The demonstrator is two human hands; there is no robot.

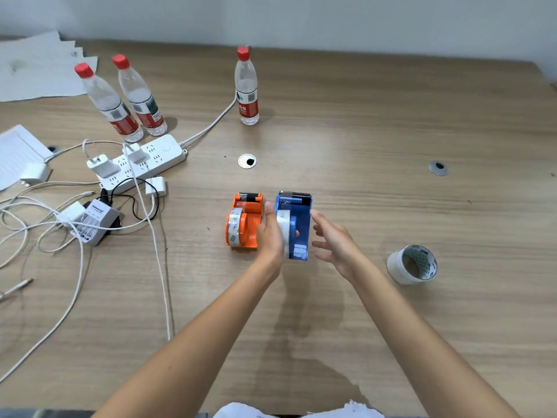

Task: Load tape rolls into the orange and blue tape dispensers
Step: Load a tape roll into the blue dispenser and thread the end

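The orange dispenser (pixel 247 220) lies on the wooden table with a clear tape roll (pixel 234 227) seated in it. Right beside it stands the blue dispenser (pixel 298 224), holding a white tape roll (pixel 284 227) on its left face. My left hand (pixel 271 233) lies flat between the two dispensers, its straight fingers against the white roll. My right hand (pixel 334 239) hovers just right of the blue dispenser, fingers spread and relaxed, holding nothing. A loose white tape roll (pixel 412 263) lies on its side farther right.
Three water bottles (pixel 247 86) stand at the back. A white power strip (pixel 141 161) with chargers, tangled cables (pixel 75 236) and a battery charger (pixel 95 221) fill the left side. Papers (pixel 36 67) lie at the far left. Two cable grommets (pixel 247 161) sit mid-table.
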